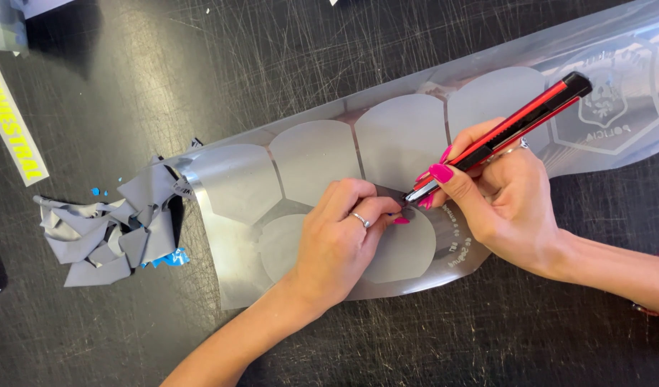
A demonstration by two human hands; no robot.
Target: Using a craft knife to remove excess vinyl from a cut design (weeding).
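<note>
Vinyl sheet (pixel 308 154) runs left-right on the desk (pixel 129 72); left hand (pixel 340 240) pins it beside the knife (pixel 512 129) gripped in the right hand (pixel 512 197).

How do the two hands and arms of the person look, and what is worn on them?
Both forearms are bare, with no sleeves in view. The left hand wears a thin silver ring on one finger. The right hand has long fingernails painted bright pink and also a silver ring. At the right wrist, near the picture edge, a thin dark red bracelet shows only partly.
</note>
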